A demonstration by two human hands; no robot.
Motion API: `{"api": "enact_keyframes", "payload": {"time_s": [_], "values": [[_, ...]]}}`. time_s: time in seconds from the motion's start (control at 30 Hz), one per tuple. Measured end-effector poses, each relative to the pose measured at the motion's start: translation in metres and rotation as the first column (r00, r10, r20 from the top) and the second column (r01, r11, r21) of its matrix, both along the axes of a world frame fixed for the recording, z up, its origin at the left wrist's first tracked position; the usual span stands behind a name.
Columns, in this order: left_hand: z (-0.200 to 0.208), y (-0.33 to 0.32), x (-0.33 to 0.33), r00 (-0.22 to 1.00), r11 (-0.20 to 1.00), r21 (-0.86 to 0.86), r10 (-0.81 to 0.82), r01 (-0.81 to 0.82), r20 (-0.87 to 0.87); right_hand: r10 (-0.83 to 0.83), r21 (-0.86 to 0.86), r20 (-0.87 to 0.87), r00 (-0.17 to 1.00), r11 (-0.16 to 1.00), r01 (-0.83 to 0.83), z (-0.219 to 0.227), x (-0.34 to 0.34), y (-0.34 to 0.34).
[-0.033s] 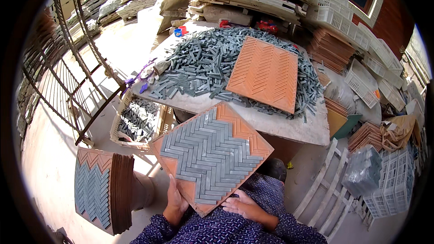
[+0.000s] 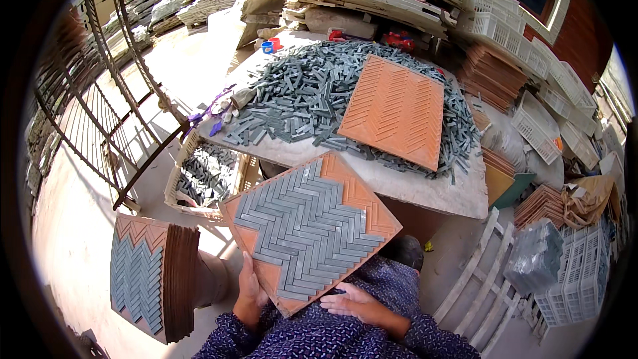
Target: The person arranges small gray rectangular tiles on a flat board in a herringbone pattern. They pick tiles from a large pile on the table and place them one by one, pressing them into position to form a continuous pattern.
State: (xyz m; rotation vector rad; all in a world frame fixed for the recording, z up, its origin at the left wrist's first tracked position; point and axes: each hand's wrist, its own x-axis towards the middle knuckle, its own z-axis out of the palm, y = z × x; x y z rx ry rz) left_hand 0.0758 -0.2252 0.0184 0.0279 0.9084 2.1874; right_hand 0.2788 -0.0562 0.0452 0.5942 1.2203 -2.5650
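Observation:
My left hand (image 2: pixel 248 290) is closed on the lower left edge of an orange grooved tray (image 2: pixel 267 272), which tilts above my lap. Grey stone strips (image 2: pixel 306 226) lie in its grooves in a herringbone pattern; bare orange grooves show along the upper right edge and at the left and lower corners. My right hand (image 2: pixel 355 302) rests close by the tray's lower right edge, fingers bent and together. Something dark shows between its thumb and fingers, too small to make out. To the left stands a stack of similar trays (image 2: pixel 179 279), the top one bearing grey strips.
Ahead, a table (image 2: pixel 458 193) carries a heap of loose grey strips (image 2: pixel 292 100) and an unfilled orange tray (image 2: pixel 392 113). A crate of strips (image 2: pixel 206 176) stands at its left. Metal railing (image 2: pixel 143 73) rises far left; a slatted wooden frame (image 2: pixel 475 279) and white crates (image 2: pixel 575 279) are at right.
The view has shifted slightly, so the table and its heap sit a little farther right. The held tray and both hands have barely moved.

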Motion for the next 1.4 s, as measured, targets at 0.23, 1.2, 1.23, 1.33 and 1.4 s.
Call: {"api": "enact_keyframes", "payload": {"time_s": [0.23, 1.2, 1.23, 1.33, 1.4], "values": [[-0.022, -0.021, -0.056, 0.997, 1.000, 0.013, 0.018, -0.019, 0.070, -0.058, 0.936, -0.346, 0.936, 0.051, 0.349, 0.022, -0.041, 0.070], [-0.051, -0.044, -0.042, 0.984, 0.884, -0.465, -0.050, -0.036, -0.172, -0.226, 0.961, -0.210, 0.951, 0.132, 0.244, -0.036, -0.107, 0.143], [-0.051, -0.046, -0.042, 0.981, 0.888, -0.459, -0.052, -0.040, -0.186, -0.229, 0.967, -0.225, 0.947, 0.070, 0.247, -0.032, -0.112, 0.141], [-0.046, -0.050, -0.039, 0.988, 0.845, -0.528, 0.001, -0.083, -0.154, -0.112, 0.901, -0.368, 0.923, -0.288, 0.324, -0.020, -0.121, 0.140], [-0.033, -0.039, -0.037, 0.985, 0.864, -0.492, 0.026, -0.108, -0.171, -0.021, 0.932, -0.338, 0.941, -0.148, 0.332, -0.027, -0.117, 0.145]]}}
